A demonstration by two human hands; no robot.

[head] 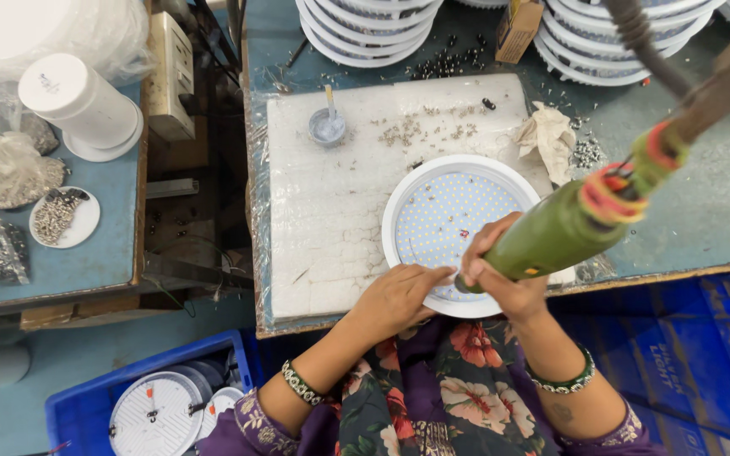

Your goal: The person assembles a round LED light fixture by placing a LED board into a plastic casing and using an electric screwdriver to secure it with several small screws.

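While both hands work over it, a round white LED lamp (458, 215) sits on a white foam pad (323, 228), the landmark here.
Lamp: on pad's near right corner, w/ dotted LED disc facing up, rim overhanging pad's near edge.
Left hand (399, 297): at lamp's near rim, fingers curled, index & thumb pinched toward the driver tip; what they pinch is too small to tell.
Right hand (500, 274): closed round a green power driver (555, 232), tip down on the LED disc.
Cup (328, 127): small grey, w/ stick in it, on pad's far side.
Screws (420, 127): loose, scattered along pad's far edge.
Rag (548, 135): crumpled, at pad's far right corner.
Crate (86, 397): blue, near left of pad, holds lamp backs.
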